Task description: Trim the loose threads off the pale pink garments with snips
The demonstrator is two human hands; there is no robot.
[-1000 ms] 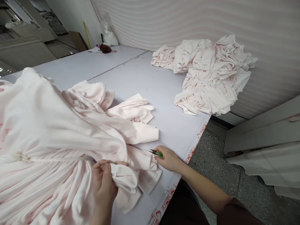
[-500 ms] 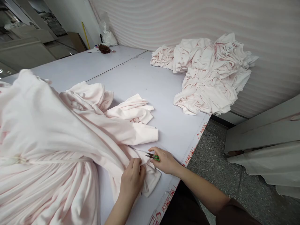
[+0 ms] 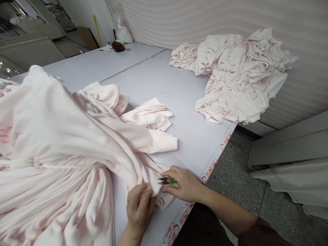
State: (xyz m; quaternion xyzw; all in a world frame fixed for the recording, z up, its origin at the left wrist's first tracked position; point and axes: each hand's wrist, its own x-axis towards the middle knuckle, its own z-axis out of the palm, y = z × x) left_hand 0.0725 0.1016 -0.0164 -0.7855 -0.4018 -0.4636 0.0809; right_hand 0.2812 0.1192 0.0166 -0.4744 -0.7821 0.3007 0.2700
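- A pale grey surface (image 3: 179,95) runs along a ribbed white wall, with speckled floor off its right edge and red print along that edge.
- At far left a large heap of pale pink cloth (image 3: 51,143) spills toward the near edge; one garment is drawn out of it to the front, where both hands work.
- The left hand (image 3: 138,208) lies palm down on the garment's hem (image 3: 156,186), fingers curled and pinching the fabric flat against the surface.
- Just right of it, the right hand (image 3: 186,186) is closed around small green-handled snips (image 3: 167,180), their blades pointing left and meeting the fabric beside the left fingertips.
- To do this well, I judge the left hand should keep the cloth taut and flat, so that only a loose thread sits between the blades, and the tips should stay clear of the knit and of the fingers.
- Beyond the hands lies a small crumpled piece (image 3: 151,114).
- At far right a second pile of pink garments (image 3: 238,78) rests against the wall, well apart.
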